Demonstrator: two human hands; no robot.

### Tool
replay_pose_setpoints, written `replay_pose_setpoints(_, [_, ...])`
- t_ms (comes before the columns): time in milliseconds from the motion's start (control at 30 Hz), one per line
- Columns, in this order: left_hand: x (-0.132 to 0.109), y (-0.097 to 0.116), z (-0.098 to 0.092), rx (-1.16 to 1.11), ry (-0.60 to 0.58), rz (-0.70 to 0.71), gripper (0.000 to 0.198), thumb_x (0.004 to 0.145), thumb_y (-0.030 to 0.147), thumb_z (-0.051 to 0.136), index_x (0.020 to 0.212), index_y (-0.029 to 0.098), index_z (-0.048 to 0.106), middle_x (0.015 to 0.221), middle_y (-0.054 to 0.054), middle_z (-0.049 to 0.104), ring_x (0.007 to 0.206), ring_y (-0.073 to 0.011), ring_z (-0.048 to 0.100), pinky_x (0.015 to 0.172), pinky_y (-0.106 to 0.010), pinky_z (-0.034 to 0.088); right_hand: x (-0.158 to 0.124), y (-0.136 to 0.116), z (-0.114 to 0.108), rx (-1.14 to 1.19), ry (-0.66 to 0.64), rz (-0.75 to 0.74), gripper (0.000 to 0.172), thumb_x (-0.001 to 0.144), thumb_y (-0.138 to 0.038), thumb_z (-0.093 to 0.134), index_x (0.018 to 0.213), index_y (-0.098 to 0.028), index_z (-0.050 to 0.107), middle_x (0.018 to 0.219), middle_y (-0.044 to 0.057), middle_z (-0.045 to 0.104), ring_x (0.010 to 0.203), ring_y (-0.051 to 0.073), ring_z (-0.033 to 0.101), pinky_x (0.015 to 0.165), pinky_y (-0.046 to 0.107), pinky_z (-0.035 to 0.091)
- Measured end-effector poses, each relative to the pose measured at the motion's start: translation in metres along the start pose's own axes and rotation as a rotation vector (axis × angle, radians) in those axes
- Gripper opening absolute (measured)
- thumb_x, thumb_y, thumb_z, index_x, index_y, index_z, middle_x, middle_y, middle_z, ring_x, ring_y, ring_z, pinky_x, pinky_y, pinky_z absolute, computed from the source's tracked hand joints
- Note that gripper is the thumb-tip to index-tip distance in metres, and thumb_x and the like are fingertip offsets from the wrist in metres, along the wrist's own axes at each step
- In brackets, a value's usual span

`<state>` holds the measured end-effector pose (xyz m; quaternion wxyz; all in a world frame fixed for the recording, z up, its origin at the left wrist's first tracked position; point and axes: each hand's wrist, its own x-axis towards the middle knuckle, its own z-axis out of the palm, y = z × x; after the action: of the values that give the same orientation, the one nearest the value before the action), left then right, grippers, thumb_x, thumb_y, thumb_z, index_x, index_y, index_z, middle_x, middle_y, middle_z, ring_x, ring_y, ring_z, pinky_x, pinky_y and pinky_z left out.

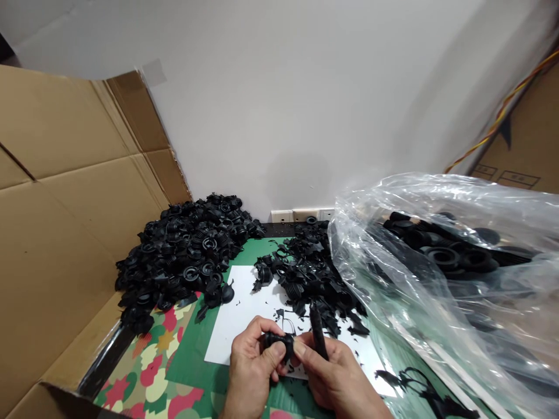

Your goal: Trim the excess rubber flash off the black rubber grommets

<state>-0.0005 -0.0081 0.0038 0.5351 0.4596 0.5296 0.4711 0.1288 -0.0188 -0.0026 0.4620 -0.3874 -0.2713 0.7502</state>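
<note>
At the bottom middle, my left hand (254, 361) has its fingers closed round a small black rubber part (274, 343). My right hand (327, 369) pinches the right end of that same part between thumb and finger. A dark stick-like tool (318, 331) rises from my right hand, held against the palm; its tip points up and away. Both hands are over a white sheet (231, 314) on a green board (187, 364). A thin black loop stands just behind the part. Black scraps (312, 267) lie behind my hands.
A heap of black ribbed parts (183, 250) stands at the left beside a cardboard box (74, 227). At the right is a clear plastic bag (406, 279) with black rings inside. Cut strips (419, 384) lie at the lower right. Behind is a wall (305, 105) with sockets (305, 216).
</note>
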Motion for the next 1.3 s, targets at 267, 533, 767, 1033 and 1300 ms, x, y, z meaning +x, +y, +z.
replay_pose_setpoints(267, [0.0004, 0.0026, 0.0005, 0.027, -0.042, 0.054, 0.012, 0.066, 0.026, 0.070, 0.067, 0.017, 0.062, 0.046, 0.007, 0.047, 0.039, -0.0070, 0.039, 0.037, -0.016, 0.027, -0.0005, 0.0025, -0.0013, -0.018, 0.039, -0.010, 0.045, 0.058, -0.058, 0.075, 0.058, -0.017, 0.056, 0.039, -0.015, 0.020, 0.035, 0.003, 0.009, 0.037, 0.021, 0.013])
replay_pose_setpoints(533, [0.0021, 0.0047, -0.0002, 0.093, -0.052, 0.109, 0.003, 0.066, 0.017, 0.064, 0.067, 0.017, 0.062, 0.059, 0.005, 0.049, 0.046, -0.0092, 0.043, 0.043, -0.019, 0.034, 0.0001, 0.0037, -0.0023, -0.033, 0.054, 0.002, 0.046, 0.059, -0.058, 0.074, 0.060, -0.018, 0.051, 0.041, -0.014, 0.021, 0.037, 0.003, 0.010, 0.037, 0.021, 0.006])
replay_pose_setpoints(767, [0.0008, 0.0055, -0.0026, 0.177, -0.011, 0.226, 0.010, 0.065, 0.010, 0.060, 0.067, 0.018, 0.066, 0.068, 0.001, 0.053, 0.061, -0.0152, 0.050, 0.054, -0.023, 0.040, 0.0030, 0.0103, -0.0045, -0.097, 0.104, -0.023, 0.046, 0.060, -0.058, 0.073, 0.062, -0.016, 0.055, 0.042, -0.014, 0.021, 0.036, 0.003, 0.011, 0.038, 0.022, 0.005])
replay_pose_setpoints(1033, [0.0031, 0.0078, -0.0010, 0.092, -0.004, 0.199, 0.015, 0.060, 0.006, 0.063, 0.068, 0.018, 0.068, 0.072, 0.000, 0.057, 0.067, -0.0169, 0.054, 0.059, -0.023, 0.043, 0.0040, 0.0079, -0.0032, -0.135, 0.106, -0.034, 0.046, 0.059, -0.059, 0.072, 0.059, -0.018, 0.052, 0.042, -0.013, 0.021, 0.036, 0.003, 0.012, 0.037, 0.023, 0.005])
replay_pose_setpoints(1300, [0.0041, 0.0052, -0.0006, -0.046, -0.040, 0.083, 0.016, 0.058, 0.005, 0.064, 0.069, 0.016, 0.067, 0.067, 0.003, 0.054, 0.058, -0.0116, 0.051, 0.049, -0.019, 0.040, 0.0034, 0.0073, -0.0034, -0.129, 0.106, -0.039, 0.047, 0.059, -0.061, 0.072, 0.059, -0.018, 0.051, 0.040, -0.015, 0.018, 0.035, 0.003, 0.010, 0.036, 0.022, 0.006])
